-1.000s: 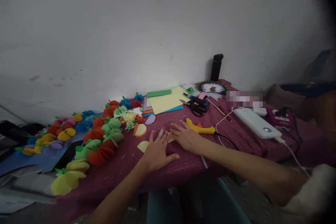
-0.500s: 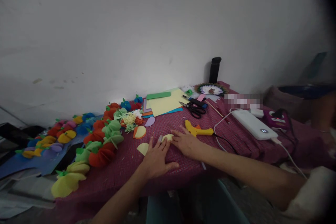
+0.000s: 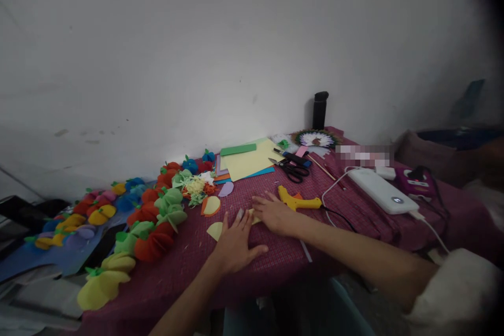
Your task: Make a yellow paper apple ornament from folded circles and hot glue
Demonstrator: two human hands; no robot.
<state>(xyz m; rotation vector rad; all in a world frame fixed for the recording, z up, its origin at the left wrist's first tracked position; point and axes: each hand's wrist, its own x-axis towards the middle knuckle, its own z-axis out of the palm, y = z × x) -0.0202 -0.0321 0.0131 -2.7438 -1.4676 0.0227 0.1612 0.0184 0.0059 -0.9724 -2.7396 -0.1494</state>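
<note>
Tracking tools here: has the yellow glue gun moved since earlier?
No, the yellow glue gun appears unmoved, keeping its place relative to the black scissors.

This looks to me like a craft corner, whether home or workshop I can't tell: a table under purple-red checked cloth (image 3: 173,269) beside a scuffed grey-white wall (image 3: 177,63), crowded with bright, round paper ornaments (image 3: 156,244), black-handled metal scissors (image 3: 286,167), a yellow plastic glue gun (image 3: 307,203) and flat coloured paper sheets (image 3: 252,163).

Ylw ppr (image 3: 255,218) matt, glue gun (image 3: 305,203) smooth plstc.
</note>
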